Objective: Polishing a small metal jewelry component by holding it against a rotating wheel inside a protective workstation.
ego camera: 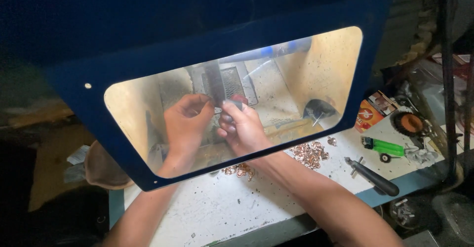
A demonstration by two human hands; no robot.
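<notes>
Seen through the clear window of a dark blue shield [123, 143], both hands work close together. The left hand [186, 122] has its grip pinched together on something too small to make out, just left of the right hand [242, 128]. The right hand's grip is clamped on a small grey-and-red tool [236, 103], held against the left fingertips. Just below the grips, on the white speckled table [222, 212], lie copper heart pendants [310, 154]. Well right of the grips lie a green lighter [381, 147] and a black-handled tool [375, 178]
</notes>
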